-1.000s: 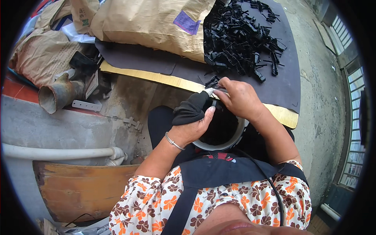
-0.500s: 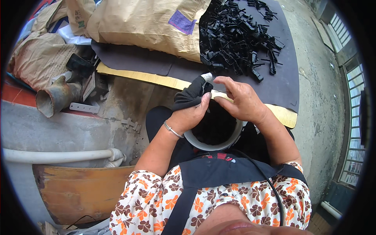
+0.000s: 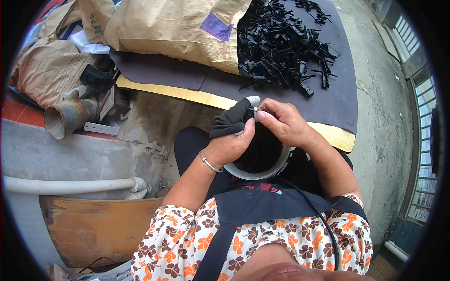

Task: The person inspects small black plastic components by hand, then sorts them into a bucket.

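My left hand (image 3: 229, 146) is closed around a black fabric piece (image 3: 232, 119) with a white tip (image 3: 253, 100). It is held just above the far rim of a white bucket (image 3: 255, 174) between my knees. My right hand (image 3: 283, 124) meets it from the right, its fingertips pinched together at the white tip. I cannot tell whether a small part is between those fingers. The bucket's inside looks dark with black pieces. Beyond my hands a pile of black plastic parts (image 3: 281, 47) lies on a dark mat (image 3: 340, 93).
A tan sack (image 3: 173, 28) lies on the mat at the left of the pile, with a yellow board edge (image 3: 187, 93) under the mat. Left of me are a rusty metal pipe (image 3: 70, 117), a white pipe (image 3: 70, 186) and a wooden board (image 3: 98, 229). Concrete floor runs along the right.
Both hands, with the black fabric piece, have risen from over the bucket's middle toward its far rim. The white tip now shows at my right fingertips.
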A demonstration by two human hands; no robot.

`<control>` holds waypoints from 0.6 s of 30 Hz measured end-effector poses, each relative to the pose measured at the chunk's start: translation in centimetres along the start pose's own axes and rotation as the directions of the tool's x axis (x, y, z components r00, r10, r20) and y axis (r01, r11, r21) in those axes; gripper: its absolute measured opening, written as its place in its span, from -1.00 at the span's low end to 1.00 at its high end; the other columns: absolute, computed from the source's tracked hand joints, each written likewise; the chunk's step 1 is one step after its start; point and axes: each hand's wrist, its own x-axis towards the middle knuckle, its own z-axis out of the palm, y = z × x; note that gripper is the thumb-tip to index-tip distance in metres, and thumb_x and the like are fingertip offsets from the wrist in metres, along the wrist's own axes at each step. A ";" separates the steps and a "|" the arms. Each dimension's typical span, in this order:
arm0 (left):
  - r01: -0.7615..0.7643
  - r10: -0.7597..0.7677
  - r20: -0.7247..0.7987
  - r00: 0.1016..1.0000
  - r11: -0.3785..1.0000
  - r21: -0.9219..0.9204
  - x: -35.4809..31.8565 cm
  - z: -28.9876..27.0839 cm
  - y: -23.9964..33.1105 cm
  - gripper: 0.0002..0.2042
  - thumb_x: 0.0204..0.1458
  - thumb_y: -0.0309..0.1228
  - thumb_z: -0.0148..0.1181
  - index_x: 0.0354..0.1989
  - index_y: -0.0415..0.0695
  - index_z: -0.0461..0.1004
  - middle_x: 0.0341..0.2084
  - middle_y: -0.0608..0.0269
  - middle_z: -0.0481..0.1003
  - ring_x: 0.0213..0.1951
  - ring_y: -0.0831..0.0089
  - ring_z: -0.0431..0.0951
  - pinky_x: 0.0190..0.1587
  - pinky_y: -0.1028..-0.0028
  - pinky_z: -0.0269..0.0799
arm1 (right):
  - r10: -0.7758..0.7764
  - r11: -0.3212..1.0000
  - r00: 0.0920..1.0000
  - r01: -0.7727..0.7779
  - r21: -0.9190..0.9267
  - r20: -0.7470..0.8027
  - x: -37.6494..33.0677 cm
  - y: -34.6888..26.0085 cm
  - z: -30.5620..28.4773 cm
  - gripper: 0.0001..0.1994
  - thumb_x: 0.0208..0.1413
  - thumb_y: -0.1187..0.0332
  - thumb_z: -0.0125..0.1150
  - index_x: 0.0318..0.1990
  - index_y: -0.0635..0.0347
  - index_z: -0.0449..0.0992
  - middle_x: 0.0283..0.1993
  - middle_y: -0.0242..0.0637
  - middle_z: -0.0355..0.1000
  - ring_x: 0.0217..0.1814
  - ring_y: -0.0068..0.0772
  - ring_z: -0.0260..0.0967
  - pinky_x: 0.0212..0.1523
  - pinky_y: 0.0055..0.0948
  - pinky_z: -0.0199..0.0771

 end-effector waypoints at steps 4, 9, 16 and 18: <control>0.008 -0.008 -0.021 1.000 1.000 -0.016 -0.1 0.1 0.1 -0.66 0.03 -0.51 0.01 0.01 -0.30 0.33 -0.17 -0.02 0.47 -0.17 0.22 0.50 -0.08 0.38 0.37 | -0.060 0.992 0.996 0.067 -0.111 0.067 -0.2 -0.2 0.1 -0.78 0.21 0.31 -0.01 -0.39 0.28 0.35 -0.60 -0.20 0.24 -0.58 -0.37 0.12 -0.49 -0.42 0.23; -0.096 0.098 -0.010 0.995 0.986 0.136 -0.1 0.3 0.0 -0.67 0.01 -0.52 0.01 -0.01 -0.29 0.35 -0.17 -0.02 0.46 -0.17 0.17 0.50 -0.08 0.38 0.37 | 0.020 0.981 0.998 -0.008 -0.191 0.061 0.0 -0.3 0.3 -0.78 0.20 0.35 -0.03 -0.43 0.32 0.35 -0.59 -0.06 0.26 -0.59 -0.22 0.10 -0.48 -0.36 0.24; -0.203 0.222 0.001 0.975 0.892 0.403 0.0 0.5 0.2 -0.66 -0.02 -0.54 0.05 -0.02 -0.29 0.35 -0.21 -0.02 0.47 -0.23 0.18 0.50 -0.12 0.38 0.39 | 0.014 0.998 1.000 -0.013 -0.066 0.010 -0.1 0.9 1.3 -0.77 0.20 0.35 -0.01 -0.44 0.33 0.37 -0.58 -0.21 0.30 -0.55 -0.46 0.14 -0.48 -0.41 0.25; -0.109 0.118 -0.064 0.991 0.985 0.133 -0.1 0.5 0.6 -0.65 0.00 -0.53 0.08 0.01 -0.29 0.33 -0.28 0.08 0.49 -0.29 0.32 0.50 -0.17 0.44 0.39 | -0.001 1.000 1.000 0.000 0.026 0.031 -0.1 1.0 0.7 -0.77 0.20 0.34 -0.01 -0.43 0.33 0.38 -0.56 -0.28 0.32 -0.52 -0.53 0.15 -0.47 -0.44 0.25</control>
